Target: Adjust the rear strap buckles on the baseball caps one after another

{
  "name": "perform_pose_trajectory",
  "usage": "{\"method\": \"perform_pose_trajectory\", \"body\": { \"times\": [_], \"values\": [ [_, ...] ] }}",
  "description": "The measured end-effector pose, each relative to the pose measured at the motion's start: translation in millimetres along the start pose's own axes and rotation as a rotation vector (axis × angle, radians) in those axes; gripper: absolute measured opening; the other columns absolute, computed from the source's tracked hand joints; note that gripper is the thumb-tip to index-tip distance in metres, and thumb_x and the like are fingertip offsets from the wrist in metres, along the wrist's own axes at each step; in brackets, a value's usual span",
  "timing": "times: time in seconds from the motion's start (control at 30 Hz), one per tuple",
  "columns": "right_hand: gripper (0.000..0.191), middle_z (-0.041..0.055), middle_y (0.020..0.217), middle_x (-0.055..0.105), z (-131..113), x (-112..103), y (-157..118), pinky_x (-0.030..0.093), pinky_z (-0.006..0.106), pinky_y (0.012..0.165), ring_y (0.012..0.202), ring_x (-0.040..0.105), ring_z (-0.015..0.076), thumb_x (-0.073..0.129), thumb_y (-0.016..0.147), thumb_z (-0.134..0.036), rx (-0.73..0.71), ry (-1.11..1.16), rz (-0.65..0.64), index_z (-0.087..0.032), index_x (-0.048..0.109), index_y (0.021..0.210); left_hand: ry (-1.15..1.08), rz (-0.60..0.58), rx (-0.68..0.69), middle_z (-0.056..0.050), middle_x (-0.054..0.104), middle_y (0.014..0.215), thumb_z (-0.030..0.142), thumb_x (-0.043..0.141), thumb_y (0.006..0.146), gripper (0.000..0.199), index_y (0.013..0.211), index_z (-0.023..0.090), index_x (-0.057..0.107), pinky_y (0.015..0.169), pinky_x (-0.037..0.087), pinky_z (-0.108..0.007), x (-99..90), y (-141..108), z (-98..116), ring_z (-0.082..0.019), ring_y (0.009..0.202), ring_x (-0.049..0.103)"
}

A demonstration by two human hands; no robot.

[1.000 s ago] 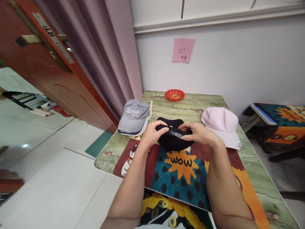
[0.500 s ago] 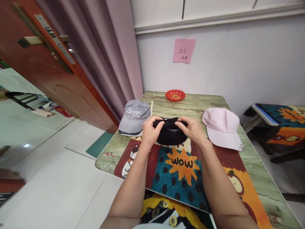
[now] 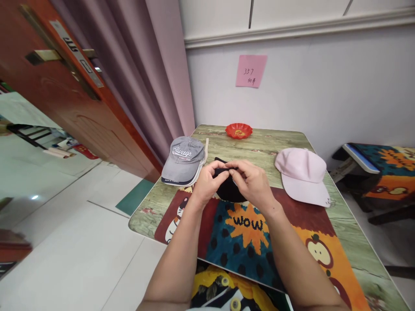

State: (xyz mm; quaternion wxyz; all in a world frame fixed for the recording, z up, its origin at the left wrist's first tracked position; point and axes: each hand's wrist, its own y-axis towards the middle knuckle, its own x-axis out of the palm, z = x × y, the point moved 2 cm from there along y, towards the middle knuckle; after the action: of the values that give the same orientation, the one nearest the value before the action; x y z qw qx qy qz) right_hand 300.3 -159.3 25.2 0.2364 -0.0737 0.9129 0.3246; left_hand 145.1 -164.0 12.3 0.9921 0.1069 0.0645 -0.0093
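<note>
A black cap (image 3: 229, 191) is pinched between my two hands over the middle of the table. My left hand (image 3: 207, 181) is closed on its upper edge from the left, thumb and forefinger together. From the right, my right hand (image 3: 254, 180) grips the same edge, its fingertips meeting those of the left. Most of the cap's upper part is hidden behind my fingers. To the left sits a grey cap (image 3: 184, 157) with white lettering, brim towards me. A pale pink cap (image 3: 301, 170) rests on the right, its brim also facing my side.
A red scalloped dish (image 3: 238, 131) stands at the back of the wood-patterned table (image 3: 149, 211). Beneath my hands lies a colourful printed mat (image 3: 223, 242). A wooden door (image 3: 97, 125) and a mauve curtain (image 3: 155, 65) border the left; another table (image 3: 389, 168) is at the right.
My hands have come together along the cap's upper edge, the right one moving left. The black cap now looks narrower and more covered. The other caps stay put.
</note>
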Motion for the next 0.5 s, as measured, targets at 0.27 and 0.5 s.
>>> {"method": "perform_pose_trajectory", "body": {
  "times": [0.27,0.5],
  "values": [
    [0.018,0.0047,0.094,0.070,20,1,2,0.051,0.030,0.064,0.066,0.060,0.0144,0.073,0.085,-0.037,0.136,0.232,0.064,-0.025,0.077,0.097,-0.105,-0.062,0.009,-0.003,0.070,0.096,0.033,0.084,0.070,0.043,0.101,0.019,0.057,0.079,0.049,-0.025,6.7,-1,-7,-0.018,0.091,0.067],
    [0.037,0.0011,0.077,0.066,34,8,2,0.053,0.027,0.067,0.067,0.060,0.0127,0.071,0.083,-0.059,0.371,0.703,0.026,-0.023,0.070,0.082,-0.131,0.027,0.026,-0.003,0.069,0.091,0.028,0.084,0.070,0.034,0.093,0.018,0.061,0.082,0.051,-0.027,13.1,1,-12,-0.017,0.087,0.067]
  ]
}}
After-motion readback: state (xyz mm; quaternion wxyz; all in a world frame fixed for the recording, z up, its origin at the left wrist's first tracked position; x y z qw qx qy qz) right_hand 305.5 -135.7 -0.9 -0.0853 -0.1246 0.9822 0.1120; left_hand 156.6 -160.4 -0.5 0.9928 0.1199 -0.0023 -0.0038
